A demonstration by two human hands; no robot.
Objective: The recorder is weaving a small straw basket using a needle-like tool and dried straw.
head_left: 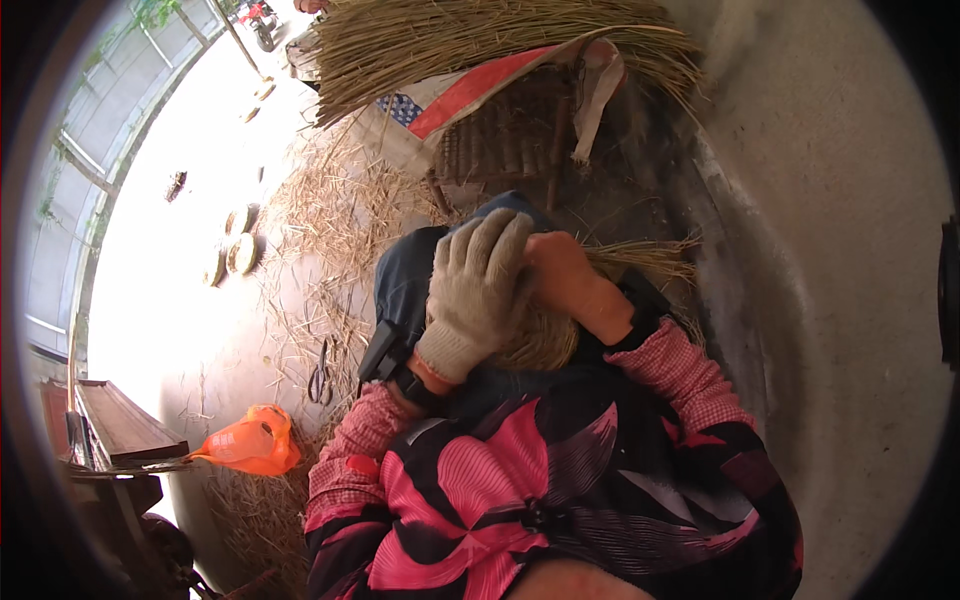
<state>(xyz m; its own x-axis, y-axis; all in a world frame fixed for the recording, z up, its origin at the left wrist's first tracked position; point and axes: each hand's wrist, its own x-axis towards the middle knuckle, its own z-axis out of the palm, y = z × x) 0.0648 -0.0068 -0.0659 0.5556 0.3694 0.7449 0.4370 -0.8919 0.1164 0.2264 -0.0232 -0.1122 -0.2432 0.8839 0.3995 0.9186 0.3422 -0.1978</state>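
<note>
A round, coiled straw piece [540,342] lies on my lap, partly hidden under my hands. My left hand [472,290], in a pale knitted glove, is closed over its left side with the fingers bent forward. My bare right hand [575,282] is closed against the gloved fingertips; what it pinches is hidden behind them. Loose straw stalks [650,258] stick out to the right from behind my right wrist. Dark trousers [405,265] cover my knees below the work.
A large bundle of straw [500,40] rests ahead on a wooden chair [505,140] draped with a striped sheet [480,88]. Scissors [320,375] and scattered straw [320,230] lie on the floor at left. An orange bag [255,440] hangs near a stand; round woven pieces [240,254] lie farther off.
</note>
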